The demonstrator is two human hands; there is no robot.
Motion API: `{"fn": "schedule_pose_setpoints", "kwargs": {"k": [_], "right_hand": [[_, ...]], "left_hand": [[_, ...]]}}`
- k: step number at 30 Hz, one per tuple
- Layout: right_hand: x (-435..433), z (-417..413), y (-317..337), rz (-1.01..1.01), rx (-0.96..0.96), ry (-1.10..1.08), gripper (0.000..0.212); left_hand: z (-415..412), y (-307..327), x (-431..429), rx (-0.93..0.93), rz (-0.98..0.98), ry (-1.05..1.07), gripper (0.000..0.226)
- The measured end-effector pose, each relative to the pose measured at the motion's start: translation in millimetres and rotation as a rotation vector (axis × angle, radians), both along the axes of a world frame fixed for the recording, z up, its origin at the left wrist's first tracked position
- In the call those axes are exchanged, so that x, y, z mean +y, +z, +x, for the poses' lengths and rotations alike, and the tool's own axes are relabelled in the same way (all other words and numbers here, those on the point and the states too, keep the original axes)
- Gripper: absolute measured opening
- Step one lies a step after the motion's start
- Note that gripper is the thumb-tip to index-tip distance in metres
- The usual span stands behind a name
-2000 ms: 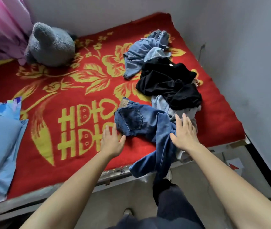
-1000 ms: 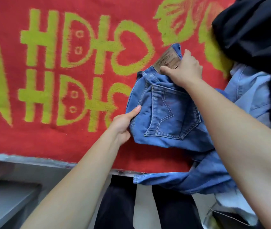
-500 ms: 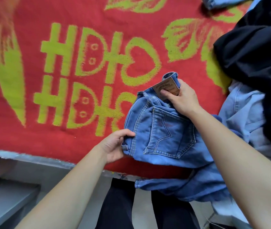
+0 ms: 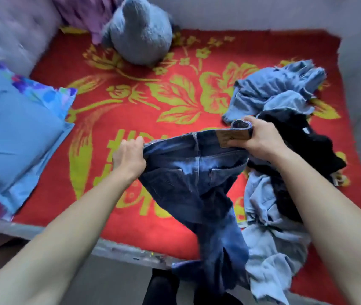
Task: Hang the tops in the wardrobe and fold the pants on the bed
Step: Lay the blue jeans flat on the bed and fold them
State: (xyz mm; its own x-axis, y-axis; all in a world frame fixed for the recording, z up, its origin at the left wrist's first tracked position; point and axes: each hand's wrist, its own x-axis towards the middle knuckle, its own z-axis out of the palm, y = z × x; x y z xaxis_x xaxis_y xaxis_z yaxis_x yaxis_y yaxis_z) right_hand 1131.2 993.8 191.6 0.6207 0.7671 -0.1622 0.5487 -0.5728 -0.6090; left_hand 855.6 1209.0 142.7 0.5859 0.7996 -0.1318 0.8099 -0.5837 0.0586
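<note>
While my left hand [image 4: 129,158] is gripping one end of the waistband of the dark blue denim jeans [image 4: 192,179], my right hand [image 4: 261,139] is pinching the other end at the tan leather patch, fingers curled round the cloth. The jeans are hanging above the near half of the red blanket with yellow flowers [image 4: 263,47], legs trailing over its near edge, just beside the heap of black and pale blue garments [image 4: 307,146] lying on its right side.

Home bedroom: bed w/ red blanket [image 4: 153,221], pillow [image 4: 17,128], plush toy [image 4: 140,34].
</note>
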Motion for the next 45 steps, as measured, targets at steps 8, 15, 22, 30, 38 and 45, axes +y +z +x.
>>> {"fn": "schedule_pose_setpoints", "kwargs": {"k": [8,15,22,30,38,45], "right_hand": [[-2,2,227,0.270,-0.265,-0.007,0.043],[1,-49,365,0.669,-0.590,-0.122,0.044],[31,-124,432,1.032,-0.754,-0.294,0.050],[69,-180,382,0.674,-0.824,-0.276,0.041],[44,-233,184,-0.119,-0.386,-0.170,0.038],[8,-248,62,-0.663,-0.074,0.002,0.023]], "left_hand": [[-3,243,28,-0.218,0.471,-0.048,0.022],[-36,421,42,-0.533,0.778,-0.044,0.027],[-83,497,74,-0.760,0.855,0.029,0.052],[-130,403,140,-0.790,0.586,-0.157,0.037],[-177,166,112,-0.068,0.083,-0.269,0.051],[-205,60,80,0.310,-0.256,-0.378,0.025]]}}
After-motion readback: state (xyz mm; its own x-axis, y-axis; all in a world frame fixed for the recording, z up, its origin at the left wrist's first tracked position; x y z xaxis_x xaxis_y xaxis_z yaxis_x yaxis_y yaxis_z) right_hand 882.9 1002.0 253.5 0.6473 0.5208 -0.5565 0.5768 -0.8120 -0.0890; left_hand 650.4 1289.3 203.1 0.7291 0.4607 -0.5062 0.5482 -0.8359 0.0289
